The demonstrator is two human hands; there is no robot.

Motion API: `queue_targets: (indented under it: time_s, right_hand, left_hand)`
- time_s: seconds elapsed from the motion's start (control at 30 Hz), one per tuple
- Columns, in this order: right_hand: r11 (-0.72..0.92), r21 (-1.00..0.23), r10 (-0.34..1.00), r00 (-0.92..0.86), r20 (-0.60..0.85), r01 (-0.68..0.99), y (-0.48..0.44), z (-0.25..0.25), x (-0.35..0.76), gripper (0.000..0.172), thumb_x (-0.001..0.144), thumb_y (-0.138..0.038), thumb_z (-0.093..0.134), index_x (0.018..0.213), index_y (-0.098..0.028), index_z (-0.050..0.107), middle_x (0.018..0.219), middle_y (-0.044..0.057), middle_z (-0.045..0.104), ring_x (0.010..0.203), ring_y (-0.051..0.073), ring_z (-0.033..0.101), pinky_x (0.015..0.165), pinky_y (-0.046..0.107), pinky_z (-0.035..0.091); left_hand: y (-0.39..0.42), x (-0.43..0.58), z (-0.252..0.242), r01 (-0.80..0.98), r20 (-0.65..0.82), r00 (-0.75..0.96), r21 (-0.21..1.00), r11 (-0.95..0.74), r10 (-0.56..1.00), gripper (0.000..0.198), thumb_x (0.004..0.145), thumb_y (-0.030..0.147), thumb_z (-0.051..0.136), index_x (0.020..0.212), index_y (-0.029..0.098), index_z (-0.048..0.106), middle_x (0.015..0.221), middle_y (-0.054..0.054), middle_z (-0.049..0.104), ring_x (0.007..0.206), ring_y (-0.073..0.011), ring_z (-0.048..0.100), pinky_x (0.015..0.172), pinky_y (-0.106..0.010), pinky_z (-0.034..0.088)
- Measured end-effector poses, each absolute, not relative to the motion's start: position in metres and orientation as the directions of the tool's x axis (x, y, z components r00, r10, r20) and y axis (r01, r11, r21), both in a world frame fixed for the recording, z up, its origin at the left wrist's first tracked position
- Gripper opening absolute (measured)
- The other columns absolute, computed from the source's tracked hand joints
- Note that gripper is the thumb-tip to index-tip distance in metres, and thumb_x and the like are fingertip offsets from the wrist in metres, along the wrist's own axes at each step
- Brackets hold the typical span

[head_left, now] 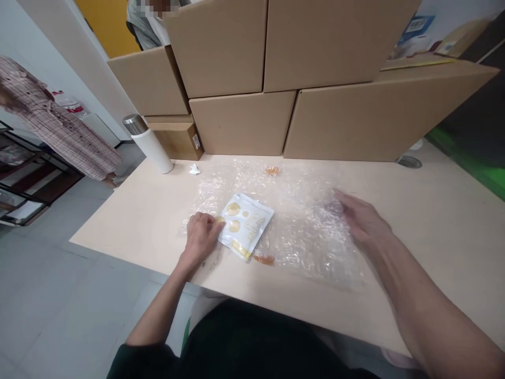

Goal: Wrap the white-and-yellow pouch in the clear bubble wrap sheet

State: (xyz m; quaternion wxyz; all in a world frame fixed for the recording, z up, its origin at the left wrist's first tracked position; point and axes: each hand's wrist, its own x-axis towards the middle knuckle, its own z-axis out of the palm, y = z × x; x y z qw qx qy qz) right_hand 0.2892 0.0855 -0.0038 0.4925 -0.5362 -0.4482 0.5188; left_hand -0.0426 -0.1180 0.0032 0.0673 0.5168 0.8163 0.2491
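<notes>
A white sachet (245, 225) with gold circles and gold lettering lies flat on a spread sheet of clear bubble wrap (300, 226). At the sachet's left edge is my left hand (203, 231), fingers curled and the thumb on the sachet's border. My right hand (363, 218), slightly blurred, is at the right side of the wrap; its fingers are closed on the crumpled plastic, which lifts a little there. Two bits of orange-brown tape, one at the far edge (272, 170) and one at the near edge (264, 260), stick to the wrap.
A white flask (152, 147) with a metal lid stands at the table's far left, beside a small carton (177, 139). Crumpled tissue (194, 169) lies nearby. Stacked cardboard boxes (240, 126) wall off the back. Two other people are beyond the table at the left.
</notes>
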Motion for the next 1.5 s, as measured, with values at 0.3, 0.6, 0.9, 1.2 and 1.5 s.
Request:
queue_targets:
  time_s: [0.3, 0.6, 0.9, 1.2, 1.5]
  right_hand:
    - [-0.26, -0.951, 0.938, 0.188, -0.29, -0.169, 0.087, -0.003, 0.291, 0.018, 0.059, -0.004, 0.076, 0.069, -0.015, 0.067, 0.065, 0.003, 0.062, 0.056, 0.011, 0.052, 0.045, 0.022, 0.04]
    - [0.102, -0.887, 0.95, 0.219, 0.221, 0.451, 0.081, 0.004, 0.295, 0.033, 0.069, -0.034, 0.072, 0.098, -0.019, 0.067, 0.095, 0.011, 0.067, 0.081, 0.023, 0.06, 0.073, 0.041, 0.051]
    - [0.795, -0.574, 0.469, -0.799, 0.378, 0.195, -0.005, 0.038, 0.149, 0.03, 0.098, -0.033, 0.047, 0.116, -0.021, 0.067, 0.121, 0.012, 0.068, 0.115, 0.029, 0.057, 0.104, 0.052, 0.042]
    - [0.57, -0.806, 0.425, -0.897, 0.124, 0.158, -0.034, 0.017, 0.091, 0.042, 0.103, -0.05, 0.038, 0.118, -0.021, 0.064, 0.12, 0.012, 0.066, 0.116, 0.028, 0.058, 0.103, 0.047, 0.04]
    - [-0.462, -0.887, 0.604, -0.738, -0.3, -0.017, -0.008, 0.014, 0.152, 0.041, 0.088, -0.055, 0.057, 0.102, -0.019, 0.071, 0.094, 0.008, 0.072, 0.082, 0.021, 0.062, 0.073, 0.034, 0.05]
  left_hand:
    - [-0.141, -0.096, 0.001, 0.634, 0.139, -0.708, 0.556, 0.537, 0.692, 0.036, 0.088, 0.052, 0.052, 0.078, 0.019, 0.061, 0.073, -0.003, 0.062, 0.069, -0.0182, 0.057, 0.062, -0.028, 0.044]
    - [-0.139, -0.115, -0.004, 0.68, 0.143, -0.685, 0.477, 0.556, 0.714, 0.028, 0.089, 0.043, 0.051, 0.073, 0.021, 0.059, 0.088, -0.009, 0.062, 0.099, -0.0273, 0.058, 0.087, -0.037, 0.044]
    - [-0.138, -0.119, 0.0, 0.649, 0.076, -0.688, 0.509, 0.565, 0.722, 0.027, 0.088, 0.045, 0.054, 0.094, 0.019, 0.062, 0.08, -0.005, 0.064, 0.077, -0.0245, 0.06, 0.069, -0.033, 0.04]
    - [-0.15, -0.09, 0.029, 0.51, 0.08, -0.621, 0.797, 0.324, 0.78, 0.036, 0.089, 0.053, 0.054, 0.09, 0.017, 0.059, 0.078, -0.002, 0.064, 0.067, -0.0157, 0.059, 0.063, -0.027, 0.046]
    - [-0.114, 0.001, 0.045, 0.709, 0.171, -0.06, 0.701, -0.079, 0.983, 0.051, 0.101, 0.058, 0.031, 0.125, 0.027, 0.064, 0.124, -0.01, 0.055, 0.123, -0.0275, 0.048, 0.108, -0.049, 0.037]
